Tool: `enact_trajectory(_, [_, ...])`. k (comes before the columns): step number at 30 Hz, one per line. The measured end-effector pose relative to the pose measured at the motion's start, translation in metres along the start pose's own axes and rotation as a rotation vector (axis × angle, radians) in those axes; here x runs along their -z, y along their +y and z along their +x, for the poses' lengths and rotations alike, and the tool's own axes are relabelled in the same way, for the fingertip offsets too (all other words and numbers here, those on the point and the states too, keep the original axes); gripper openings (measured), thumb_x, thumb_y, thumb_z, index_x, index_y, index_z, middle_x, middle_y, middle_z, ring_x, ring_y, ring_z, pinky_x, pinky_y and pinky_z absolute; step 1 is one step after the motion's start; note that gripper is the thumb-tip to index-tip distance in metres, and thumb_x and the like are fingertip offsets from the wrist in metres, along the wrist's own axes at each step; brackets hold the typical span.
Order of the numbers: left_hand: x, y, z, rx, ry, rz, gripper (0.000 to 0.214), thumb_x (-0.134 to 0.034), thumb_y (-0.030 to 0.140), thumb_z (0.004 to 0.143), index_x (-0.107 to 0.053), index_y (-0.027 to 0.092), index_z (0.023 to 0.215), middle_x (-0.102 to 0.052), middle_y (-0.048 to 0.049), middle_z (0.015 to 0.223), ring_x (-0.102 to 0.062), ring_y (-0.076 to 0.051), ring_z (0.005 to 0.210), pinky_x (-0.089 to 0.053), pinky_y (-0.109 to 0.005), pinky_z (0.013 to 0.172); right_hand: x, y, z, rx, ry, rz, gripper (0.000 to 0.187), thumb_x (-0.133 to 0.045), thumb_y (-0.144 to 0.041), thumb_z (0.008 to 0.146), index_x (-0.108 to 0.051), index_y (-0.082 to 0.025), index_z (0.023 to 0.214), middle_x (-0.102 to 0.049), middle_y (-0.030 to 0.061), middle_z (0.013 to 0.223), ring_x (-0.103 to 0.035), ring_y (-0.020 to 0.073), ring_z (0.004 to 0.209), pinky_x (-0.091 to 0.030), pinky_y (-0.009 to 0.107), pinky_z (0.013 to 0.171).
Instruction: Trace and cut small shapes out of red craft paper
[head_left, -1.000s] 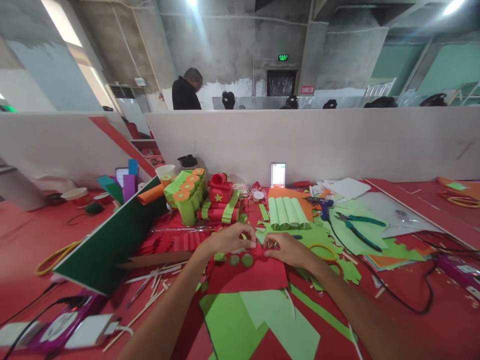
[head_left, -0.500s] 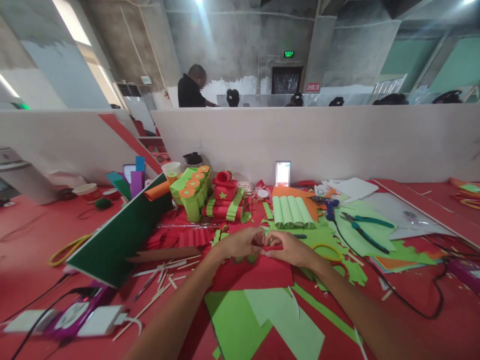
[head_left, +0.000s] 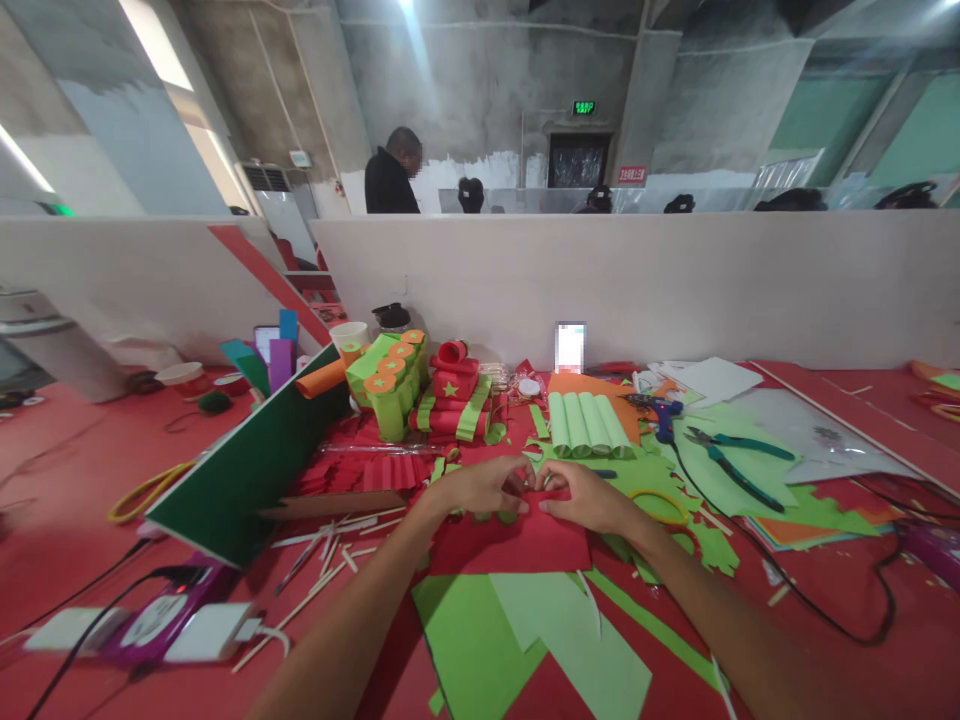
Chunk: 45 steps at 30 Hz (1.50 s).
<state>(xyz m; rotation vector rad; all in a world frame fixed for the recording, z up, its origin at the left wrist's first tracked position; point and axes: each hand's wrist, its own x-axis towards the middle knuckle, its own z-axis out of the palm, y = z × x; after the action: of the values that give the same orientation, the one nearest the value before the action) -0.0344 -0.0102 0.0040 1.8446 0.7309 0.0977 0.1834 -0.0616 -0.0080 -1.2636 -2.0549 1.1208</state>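
A plain red sheet (head_left: 517, 548), paper or thin foam, lies in front of me over some green sheets. My left hand (head_left: 487, 486) is closed at its far edge, thumb and fingertips bent together. Close beside it, my right hand (head_left: 581, 495) pinches the same edge, its thumb on the red surface. The fingers partly hide the edge, so its exact fold cannot be made out. Small round green pieces show just under my left hand. Below the red sheet lie a bright green sheet (head_left: 469, 640) and a pale green sheet (head_left: 577, 635).
Pale green rolls (head_left: 589, 424), a blue glue gun (head_left: 665, 418) and teal-handled pliers (head_left: 739, 465) lie to the right. Behind left stand green-and-orange paper columns (head_left: 390, 390) and red rolls (head_left: 454, 400). A dark green board (head_left: 232, 480), sticks and a purple power strip (head_left: 161, 615) are left.
The bit of red edge raised between my fingertips now lies lower, and my fingers have shifted slightly. The person behind the partition no longer shows an outstretched arm. The view has shifted slightly.
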Motion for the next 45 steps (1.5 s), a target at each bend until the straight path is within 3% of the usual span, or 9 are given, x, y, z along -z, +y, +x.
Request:
enact_trajectory(9, [-0.006,0.006,0.000,0.048,0.041,0.002,0.032,-0.066,0.035,0.075,-0.046,0.023,0.097,-0.056,0.0049,0.070,-0.040,-0.009,0.040,-0.025,-0.021,0.036,0.000,0.001,0.001,0.026,0.015,0.004,0.017,-0.064,-0.019,0.077,-0.056,-0.020,0.093,-0.066,-0.0019,0.080,-0.057,0.0138,0.066,-0.040,0.023,0.061])
enact_trajectory(17, [-0.006,-0.002,0.006,-0.056,0.093,0.109,0.026,-0.068,0.026,0.071,-0.052,0.019,0.090,-0.058,0.0029,0.071,-0.052,-0.013,0.058,-0.038,-0.022,0.051,-0.002,-0.002,0.001,0.025,0.052,-0.136,0.018,-0.064,-0.020,0.079,-0.058,-0.021,0.096,-0.069,0.0012,0.084,-0.063,0.0171,0.071,-0.041,0.024,0.060])
enact_trajectory(22, [-0.003,-0.008,0.006,-0.033,0.079,0.148,0.020,-0.068,0.027,0.071,-0.056,0.018,0.084,-0.059,0.0016,0.068,-0.054,-0.015,0.060,-0.039,-0.024,0.055,0.022,0.000,-0.009,0.025,0.059,-0.366,0.027,-0.069,-0.029,0.079,-0.060,-0.023,0.103,-0.069,0.0034,0.091,-0.064,0.0216,0.081,-0.043,0.028,0.067])
enact_trajectory(26, [0.000,-0.009,0.004,-0.042,0.043,0.175,0.016,-0.068,0.026,0.069,-0.056,0.019,0.078,-0.059,0.0017,0.066,-0.052,-0.014,0.059,-0.037,-0.024,0.054,0.042,0.005,-0.018,0.054,-0.082,-0.501,0.031,-0.073,-0.034,0.075,-0.061,-0.023,0.102,-0.067,0.0033,0.091,-0.061,0.0217,0.080,-0.039,0.026,0.063])
enact_trajectory(33, [0.002,-0.013,0.006,-0.062,0.015,0.160,0.017,-0.066,0.027,0.071,-0.053,0.019,0.078,-0.056,0.0031,0.065,-0.051,-0.013,0.058,-0.037,-0.023,0.054,0.045,0.006,-0.021,0.036,-0.197,-0.602,0.031,-0.075,-0.027,0.069,-0.062,-0.022,0.096,-0.063,-0.0007,0.076,-0.055,0.0174,0.066,-0.027,0.023,0.053])
enact_trajectory(38, [0.002,-0.014,0.005,-0.049,0.026,0.150,0.019,-0.068,0.029,0.071,-0.053,0.019,0.076,-0.056,0.0035,0.061,-0.050,-0.012,0.054,-0.035,-0.023,0.051,0.059,0.005,-0.032,-0.003,-0.176,-0.691,0.018,-0.068,-0.019,0.070,-0.061,-0.023,0.086,-0.064,-0.0003,0.076,-0.055,0.0185,0.068,-0.025,0.025,0.054])
enact_trajectory(45, [-0.002,-0.006,0.002,-0.003,0.078,0.130,0.019,-0.065,0.031,0.072,-0.052,0.020,0.081,-0.057,0.0029,0.062,-0.047,-0.012,0.048,-0.034,-0.024,0.046,0.081,0.012,-0.045,-0.212,-0.071,-0.807,0.018,-0.065,-0.010,0.068,-0.059,-0.022,0.080,-0.064,0.0036,0.079,-0.058,0.0219,0.072,-0.027,0.026,0.055])
